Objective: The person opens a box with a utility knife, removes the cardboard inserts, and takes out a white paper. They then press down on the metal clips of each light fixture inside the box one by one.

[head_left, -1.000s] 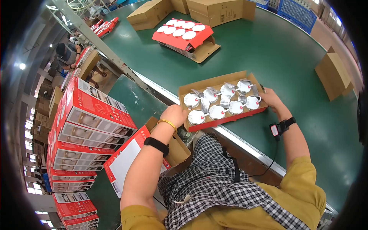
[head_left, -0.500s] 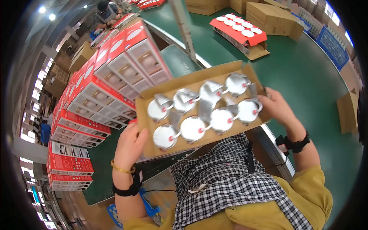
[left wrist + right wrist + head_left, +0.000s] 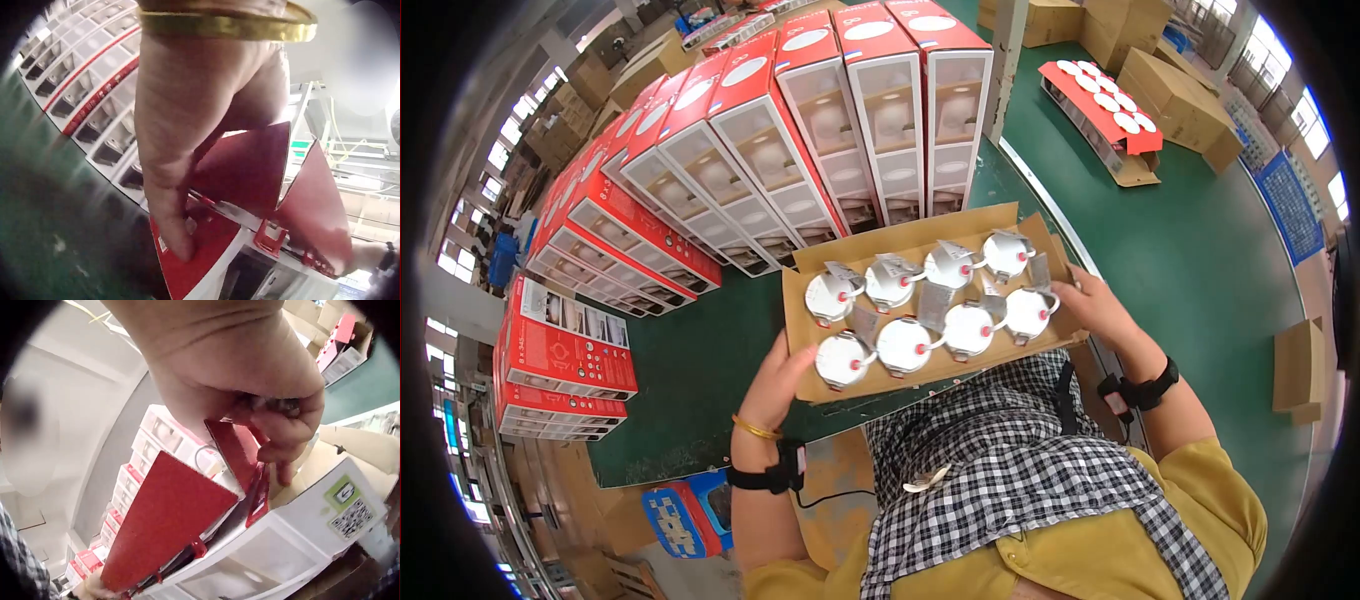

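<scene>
- Clearly, the open box [image 3: 905, 243] is held in both hands in front of the person's body, near the edge of a dark green table [image 3: 690, 370]; whether it touches the tabletop cannot be told.
- Inside it, eight round silvery lamps [image 3: 903, 345] sit in two rows of four, faces up, each with a small red spot, and silvery strips stand up among them.
- The left hand [image 3: 772, 378] grips the box's left end; in the left wrist view, one digit lies flat against the red outer wall, while the others are mostly hidden.
- The right hand [image 3: 1098, 310] grasps the opposite end, fingers curled over the edge beside red flaps [image 3: 169, 519]; a QR code [image 3: 353, 519] shows on the white side.
- Just beyond the box, a row of red and white boxes [image 3: 890, 110] stands upright along the table, with windowed sides.
- To the left, near the table's edge, flatter red cartons [image 3: 570, 345] lie one on another.
- Across a metal post [image 3: 1005, 70], a red package [image 3: 1105, 110] with eight white discs on top lies on another green surface [image 3: 1080, 215], beside brown cartons [image 3: 1175, 95].
- Below the table's near edge is a blue and red stool [image 3: 680, 515].
- A gold bracelet [image 3: 755, 428] circles the left wrist.
- The person wears a checked apron [image 3: 1000, 490] over a mustard shirt [image 3: 1120, 540].
</scene>
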### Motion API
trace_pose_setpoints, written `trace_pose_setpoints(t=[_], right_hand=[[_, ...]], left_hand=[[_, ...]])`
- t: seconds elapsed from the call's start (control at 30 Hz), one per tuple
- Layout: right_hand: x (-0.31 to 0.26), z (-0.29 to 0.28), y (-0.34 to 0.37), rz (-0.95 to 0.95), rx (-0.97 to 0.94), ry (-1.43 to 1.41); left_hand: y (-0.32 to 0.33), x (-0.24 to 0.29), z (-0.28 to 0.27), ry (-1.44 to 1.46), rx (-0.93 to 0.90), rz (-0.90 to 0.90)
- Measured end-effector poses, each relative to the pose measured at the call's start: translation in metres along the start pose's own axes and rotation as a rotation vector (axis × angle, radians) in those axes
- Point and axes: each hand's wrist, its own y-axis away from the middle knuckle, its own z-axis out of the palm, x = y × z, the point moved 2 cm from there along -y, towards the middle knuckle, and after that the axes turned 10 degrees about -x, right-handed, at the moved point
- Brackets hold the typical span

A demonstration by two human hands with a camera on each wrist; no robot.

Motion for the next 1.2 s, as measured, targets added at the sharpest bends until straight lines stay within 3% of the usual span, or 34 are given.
trace_pose_setpoints(t=[0.07,0.13,0.2,0.27,0.33,0.37,0.4,0.47,0.5,0.53,0.6,0.67,0.73,0.83,1.2], right_hand=[[0.025,-0.022,-0.003,0.045,0.082,-0.154],[0.041,-0.050,-0.007,0.053,0.025,-0.199],[0.048,-0.071,-0.007,-0.058,0.036,-0.131],[0.050,-0.083,-0.004,-0.093,0.157,-0.040],[0.027,-0.098,0.009,-0.171,0.413,0.258],[0.008,-0.096,0.018,-0.196,0.467,0.237],[-0.003,-0.089,0.024,-0.199,0.450,0.225],[-0.027,-0.061,0.034,-0.593,0.163,0.304],[-0.043,-0.040,0.040,-0.732,0.036,0.355],[-0.059,-0.018,0.044,-0.876,-0.091,0.407],[-0.087,0.020,0.053,-0.970,-0.332,0.468],[-0.095,0.048,0.050,-1.077,-0.424,0.522],[-0.095,0.063,0.046,-1.095,-0.418,0.552],[-0.097,0.066,0.041,-0.961,-0.450,0.594],[-0.097,0.077,0.043,-0.913,-0.519,0.684]], left_hand=[[0.001,-0.012,0.027,0.018,-0.045,0.006],[0.001,-0.017,0.061,-0.064,-0.064,0.011],[0.001,-0.026,0.085,-0.107,-0.050,0.019],[0.000,-0.031,0.095,-0.076,-0.070,-0.039],[0.006,-0.025,0.103,0.296,0.078,0.075],[0.010,-0.026,0.096,0.263,0.153,0.099],[0.013,-0.019,0.095,0.254,0.171,0.091],[0.017,0.021,0.099,-0.903,0.352,0.290],[0.015,0.040,0.103,-1.241,0.296,0.466],[0.012,0.044,0.102,-1.252,0.304,0.452],[0.007,0.048,0.102,-1.085,0.029,0.394],[-0.001,0.050,0.102,-1.167,0.061,0.448],[-0.005,0.036,0.094,-1.236,-0.015,0.436],[-0.011,0.020,0.091,-1.186,-0.022,0.468],[-0.010,0.014,0.096,-1.165,0.042,0.515]])
